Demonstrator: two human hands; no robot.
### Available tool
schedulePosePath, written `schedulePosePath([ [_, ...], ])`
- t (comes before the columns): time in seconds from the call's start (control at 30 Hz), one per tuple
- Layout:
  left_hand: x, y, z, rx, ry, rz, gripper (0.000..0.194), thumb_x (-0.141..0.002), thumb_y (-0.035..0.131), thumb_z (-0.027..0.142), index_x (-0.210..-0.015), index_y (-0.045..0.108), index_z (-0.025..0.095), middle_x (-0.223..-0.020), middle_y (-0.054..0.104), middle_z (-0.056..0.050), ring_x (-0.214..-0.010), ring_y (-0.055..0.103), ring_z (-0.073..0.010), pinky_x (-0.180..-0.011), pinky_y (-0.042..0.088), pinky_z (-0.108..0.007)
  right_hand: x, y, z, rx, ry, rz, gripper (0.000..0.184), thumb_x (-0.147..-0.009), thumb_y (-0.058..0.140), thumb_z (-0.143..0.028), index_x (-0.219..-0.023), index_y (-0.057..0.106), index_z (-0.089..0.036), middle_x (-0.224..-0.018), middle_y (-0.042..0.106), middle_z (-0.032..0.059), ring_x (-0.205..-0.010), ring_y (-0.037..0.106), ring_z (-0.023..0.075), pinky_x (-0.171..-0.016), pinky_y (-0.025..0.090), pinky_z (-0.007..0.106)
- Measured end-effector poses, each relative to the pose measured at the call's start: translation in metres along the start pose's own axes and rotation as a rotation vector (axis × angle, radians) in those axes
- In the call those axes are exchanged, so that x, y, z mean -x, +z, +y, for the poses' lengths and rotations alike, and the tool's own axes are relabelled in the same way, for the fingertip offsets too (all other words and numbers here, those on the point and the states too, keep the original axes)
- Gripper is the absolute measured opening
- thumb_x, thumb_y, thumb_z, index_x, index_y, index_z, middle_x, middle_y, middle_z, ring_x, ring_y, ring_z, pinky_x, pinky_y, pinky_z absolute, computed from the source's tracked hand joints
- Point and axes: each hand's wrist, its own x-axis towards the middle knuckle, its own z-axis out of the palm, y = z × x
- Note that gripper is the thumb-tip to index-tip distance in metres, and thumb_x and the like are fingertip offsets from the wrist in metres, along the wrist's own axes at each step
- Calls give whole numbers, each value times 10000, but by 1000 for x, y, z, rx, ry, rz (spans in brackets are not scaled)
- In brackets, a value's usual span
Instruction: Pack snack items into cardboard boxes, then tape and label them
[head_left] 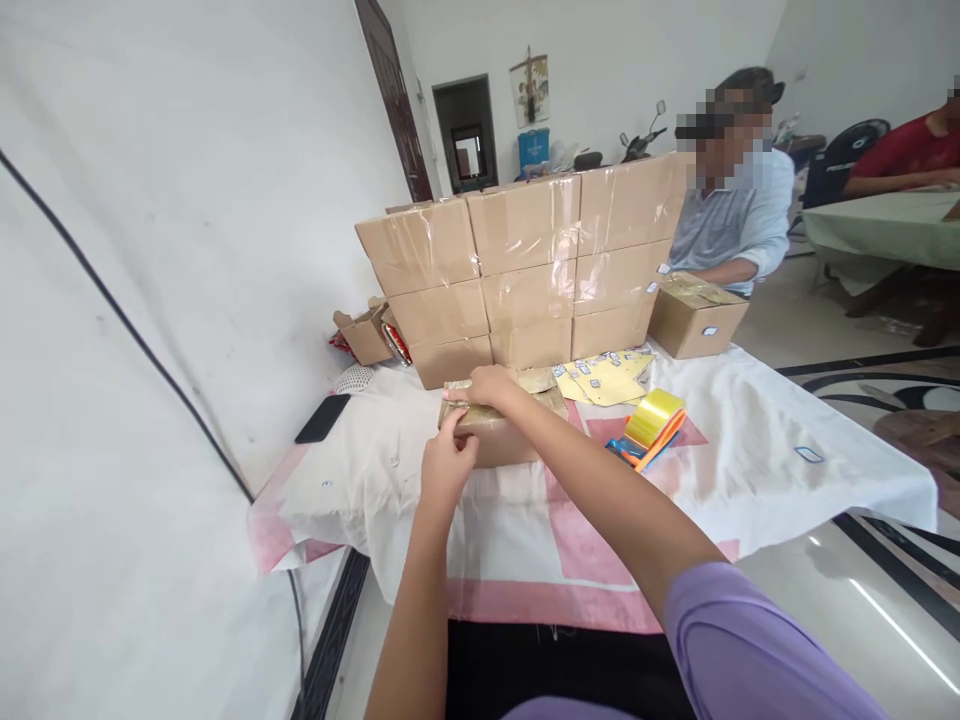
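A small taped cardboard box (510, 440) lies on the cloth-covered table in front of me. At its near left corner, my left hand (448, 455) is closed on the edge, with the index finger reaching up to the top and the thumb against the front. My right hand (487, 388) rests across the box top, fingers stretched leftward and touching the taped left end close to the left fingertips. Part of the box top is hidden under it. To the right lies a tape dispenser (649, 428) with an orange and blue frame and a yellowish tape roll.
A wall of stacked cardboard boxes (529, 265) stands behind. Yellow sheets with labels (606, 377) lie before it. Another closed box (696, 315) sits right, near a seated person (731, 200). A black phone (322, 418) and an open carton (367, 332) are left, by the wall.
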Motion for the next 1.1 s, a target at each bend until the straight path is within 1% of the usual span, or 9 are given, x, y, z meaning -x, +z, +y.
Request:
schedulePosePath([
  [0.2, -24, -27, -1, 11, 14, -167, 509, -813, 563, 215, -1310, 629, 302, -544, 630, 67, -584, 654, -186, -651, 449, -271, -2, -13, 3, 13, -2, -49, 773, -876, 544, -770, -1209, 738, -100, -1264, 706, 269, -1240, 627, 437, -1029, 436, 520],
  [0.33, -28, -42, -14, -75, -3, -209, 578, -879, 601, 433, -1448, 542, 351, -635, 687, 58, -696, 682, -206, -672, 443, -288, -7, -22, 8, 15, -91, -138, 777, -902, 487, -783, -1222, 720, -115, -1286, 706, 236, -1211, 654, 401, -999, 467, 470],
  [0.53, -26, -32, -36, 5, 54, -196, 546, -869, 645, 511, -1371, 612, 299, -690, 683, 49, -640, 630, -167, -677, 466, -286, -9, -28, 21, -110, -195, -143, 662, -900, 545, -728, -1157, 718, -143, -1235, 728, 194, -1167, 658, 392, -999, 462, 475],
  [0.67, -22, -6, -72, 100, 87, 59, 613, -827, 703, 516, -1363, 607, 234, -675, 642, 47, -575, 570, -138, -655, 490, -275, 7, -64, 94, -506, -480, -27, 450, -922, 614, -570, -1188, 711, -221, -1283, 711, 79, -1164, 654, 281, -979, 485, 376],
  [0.73, -22, 7, -95, 188, 33, 232, 691, -791, 729, 533, -1374, 585, 189, -665, 635, 42, -577, 566, -139, -668, 502, -284, 16, -82, 154, -540, -410, 99, 443, -921, 611, -559, -1193, 711, -223, -1271, 709, 80, -1162, 647, 270, -972, 491, 388],
  [0.8, -24, 17, -113, 342, -17, 303, 779, -787, 711, 581, -1415, 538, 154, -661, 636, 31, -572, 566, -146, -640, 501, -290, 21, -89, 220, -487, -243, 187, 402, -894, 626, -537, -1093, 737, -206, -1116, 747, 86, -1028, 679, 263, -896, 518, 398],
  [0.87, -27, 21, -124, 486, -63, 306, 828, -815, 673, 614, -1466, 486, 138, -607, 583, 44, -523, 526, -142, -569, 476, -274, 19, -80, 281, -422, -117, 211, 368, -860, 646, -507, -1028, 750, -197, -1042, 754, 93, -957, 679, 258, -878, 525, 409],
  [0.97, -32, 20, -128, 552, -195, 279, 831, -845, 651, 603, -1523, 437, 172, -574, 520, 63, -476, 471, -130, -484, 434, -244, 8, -43, 343, -430, -30, 70, 365, -842, 631, -480, -1034, 758, -197, -1048, 750, 108, -947, 667, 268, -877, 528, 427],
  [1.1, -37, 17, -124, 464, -353, 292, 777, -836, 655, 572, -1505, 476, 220, -675, 588, 35, -500, 495, -126, -461, 430, -229, -8, 6, 361, -286, -38, 34, 432, -823, 682, -467, -1176, 751, -227, -1082, 687, 117, -1077, 580, 316, -995, 458, 504],
])
